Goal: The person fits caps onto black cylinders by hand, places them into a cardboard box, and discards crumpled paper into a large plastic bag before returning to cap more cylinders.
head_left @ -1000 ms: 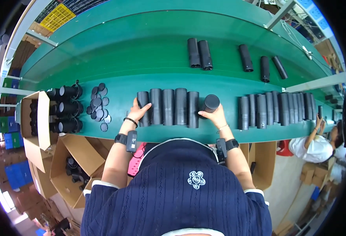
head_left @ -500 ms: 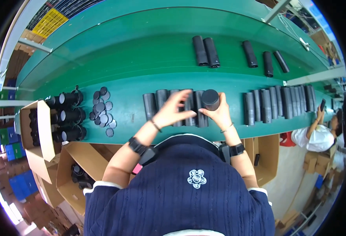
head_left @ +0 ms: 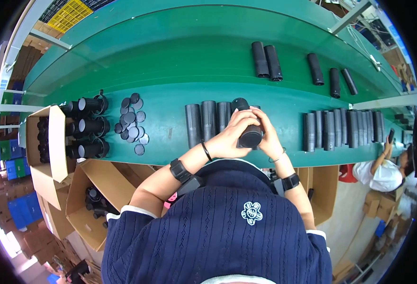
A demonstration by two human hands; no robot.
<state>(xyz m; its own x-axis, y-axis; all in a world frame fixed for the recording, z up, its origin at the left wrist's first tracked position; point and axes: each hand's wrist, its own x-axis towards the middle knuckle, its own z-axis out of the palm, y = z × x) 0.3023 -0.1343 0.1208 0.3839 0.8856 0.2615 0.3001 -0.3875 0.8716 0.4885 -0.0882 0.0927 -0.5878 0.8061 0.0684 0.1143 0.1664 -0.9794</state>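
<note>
A black tube with a round end (head_left: pixel 251 137) is held over the bench, tilted, its dark end toward me. My left hand (head_left: pixel 231 136) closes round its left side. On the other side my right hand (head_left: pixel 269 137) wraps it, fingers near its upper part. Beneath and beside the hands stand several black textured tubes (head_left: pixel 208 118) in a row, partly covered by my left hand and the held tube. Loose black discs (head_left: pixel 131 118) lie scattered further left on the green bench (head_left: pixel 163 102).
Black cylinders with rings (head_left: pixel 92 126) lie at the left beside an open carton (head_left: pixel 57 142). More tubes (head_left: pixel 329 130) line up at right; a few (head_left: pixel 267 61) rest on the raised far strip. Cartons (head_left: pixel 87 222) stand below the bench edge. A person (head_left: pixel 379 173) sits at far right.
My left hand has come in from the left and closed on the tube beside my right hand. The tube has tipped, its round end now lower and toward me. The view has shifted slightly.
</note>
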